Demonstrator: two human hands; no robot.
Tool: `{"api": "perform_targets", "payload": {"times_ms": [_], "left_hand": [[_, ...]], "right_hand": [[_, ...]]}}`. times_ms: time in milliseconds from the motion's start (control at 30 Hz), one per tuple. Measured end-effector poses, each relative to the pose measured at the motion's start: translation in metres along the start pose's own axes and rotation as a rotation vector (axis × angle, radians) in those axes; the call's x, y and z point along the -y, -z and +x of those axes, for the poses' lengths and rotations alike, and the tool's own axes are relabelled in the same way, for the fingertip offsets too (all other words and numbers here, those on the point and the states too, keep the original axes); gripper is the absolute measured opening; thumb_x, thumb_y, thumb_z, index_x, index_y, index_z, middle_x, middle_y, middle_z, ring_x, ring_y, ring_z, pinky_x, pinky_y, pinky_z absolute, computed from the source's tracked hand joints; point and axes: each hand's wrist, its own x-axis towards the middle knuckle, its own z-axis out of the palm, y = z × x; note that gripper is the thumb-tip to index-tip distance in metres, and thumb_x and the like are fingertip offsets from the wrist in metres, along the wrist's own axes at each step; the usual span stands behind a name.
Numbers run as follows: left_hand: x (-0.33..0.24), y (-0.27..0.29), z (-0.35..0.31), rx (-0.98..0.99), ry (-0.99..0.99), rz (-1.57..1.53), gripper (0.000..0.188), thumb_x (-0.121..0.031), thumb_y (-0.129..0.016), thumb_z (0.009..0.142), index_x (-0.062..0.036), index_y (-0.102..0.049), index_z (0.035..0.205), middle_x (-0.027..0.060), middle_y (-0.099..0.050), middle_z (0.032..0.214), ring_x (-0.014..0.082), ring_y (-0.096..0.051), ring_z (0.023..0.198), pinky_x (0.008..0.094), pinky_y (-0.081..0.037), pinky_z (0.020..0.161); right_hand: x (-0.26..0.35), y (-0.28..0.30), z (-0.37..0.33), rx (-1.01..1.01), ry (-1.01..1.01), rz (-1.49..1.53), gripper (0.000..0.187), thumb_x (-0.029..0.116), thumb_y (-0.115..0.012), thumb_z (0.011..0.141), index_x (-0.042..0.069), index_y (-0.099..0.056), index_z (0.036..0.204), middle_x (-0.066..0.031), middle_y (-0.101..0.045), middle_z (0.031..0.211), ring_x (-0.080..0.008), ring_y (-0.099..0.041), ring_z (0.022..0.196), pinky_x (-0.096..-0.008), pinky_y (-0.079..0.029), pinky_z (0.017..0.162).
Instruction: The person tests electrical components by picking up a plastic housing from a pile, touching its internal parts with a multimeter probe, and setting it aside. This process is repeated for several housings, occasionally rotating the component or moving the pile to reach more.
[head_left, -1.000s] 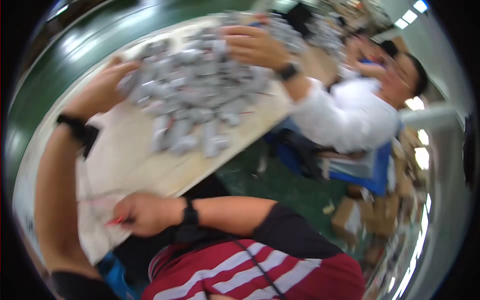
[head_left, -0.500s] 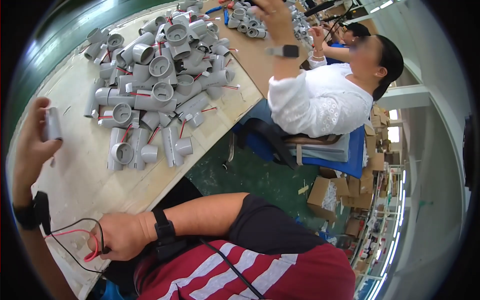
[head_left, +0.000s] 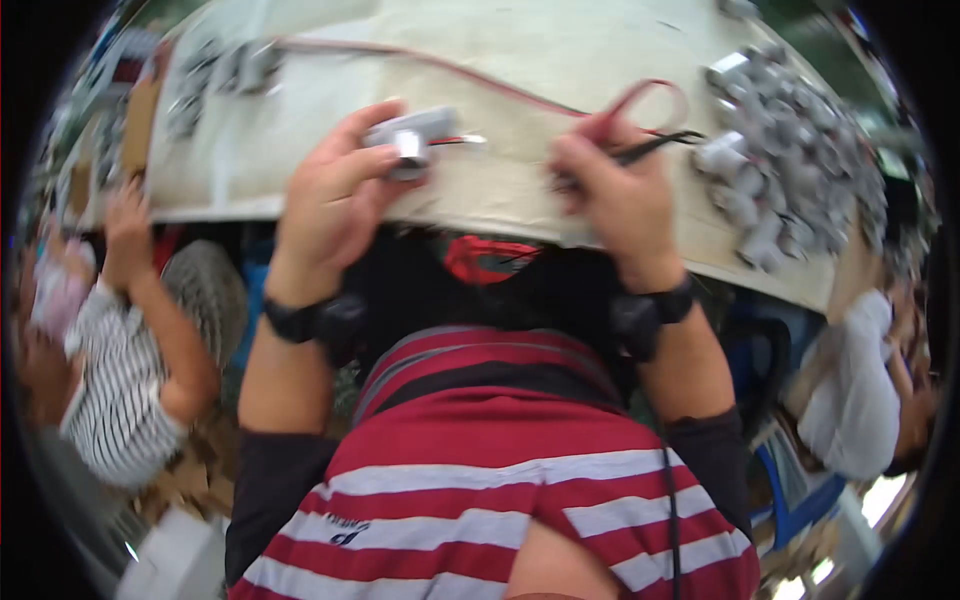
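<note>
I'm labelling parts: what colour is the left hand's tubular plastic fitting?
The tubular plastic fitting is grey; the head view shows it best.

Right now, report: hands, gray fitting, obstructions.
Left hand grips gray fitting, short wire showing. Right hand holds red and black leads, apart from fitting. Cable crosses table beyond hands.

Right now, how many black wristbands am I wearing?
2: left wristband, just below the left hand holding a gray pipe tee; right wristband, just below the right hand holding a red lead and black lead.
</note>
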Motion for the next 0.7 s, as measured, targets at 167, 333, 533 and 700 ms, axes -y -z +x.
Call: {"api": "perform_targets", "payload": {"times_ms": [167,333,533,700], "left_hand": [[0.014,-0.006,-0.02,-0.116,-0.1,0.235,0.054,-0.004,-0.077,0.093,0.0023,-0.053,0.14,0.0148,-0.061,0.13,0.0225,-0.066,0.113,0.0355,-0.056,0.102],[0.031,-0.003,-0.022,-0.138,-0.285,0.482,0.054,-0.008,-0.085,0.088,0.0008,-0.059,0.134,0.0142,-0.062,0.131,0.0201,-0.066,0.111,0.0333,-0.057,0.097],[0.027,-0.012,-0.018,-0.165,-0.421,0.671,0.049,-0.01,-0.088,0.086,-0.0003,-0.064,0.127,0.0128,-0.065,0.131,0.0168,-0.066,0.106,0.0278,-0.057,0.089],[0.006,-0.028,-0.023,-0.179,0.006,0.381,0.048,-0.006,-0.086,0.086,-0.0008,-0.064,0.128,0.0094,-0.069,0.121,0.0142,-0.066,0.103,0.0261,-0.056,0.088]], "right_hand": [[-0.006,-0.029,0.01,-0.031,0.047,0.203,0.013,0.01,-0.071,0.1,0.001,-0.064,0.107,-0.0126,-0.072,0.085,-0.0166,-0.065,0.065,-0.0276,-0.052,0.054],[-0.005,-0.046,0.018,-0.055,0.081,0.161,0.014,0.01,-0.07,0.1,0.0,-0.063,0.107,-0.0148,-0.072,0.087,-0.0187,-0.067,0.069,-0.0276,-0.053,0.055],[0.001,-0.054,0.024,0.0,0.144,0.071,0.014,0.011,-0.07,0.1,0.0,-0.064,0.106,-0.0131,-0.073,0.088,-0.0167,-0.068,0.07,-0.0271,-0.054,0.057],[-0.003,-0.059,0.036,-0.001,0.095,-0.096,0.015,0.014,-0.073,0.099,0.001,-0.066,0.103,-0.0088,-0.073,0.085,-0.0127,-0.067,0.067,-0.0254,-0.054,0.056]]}}
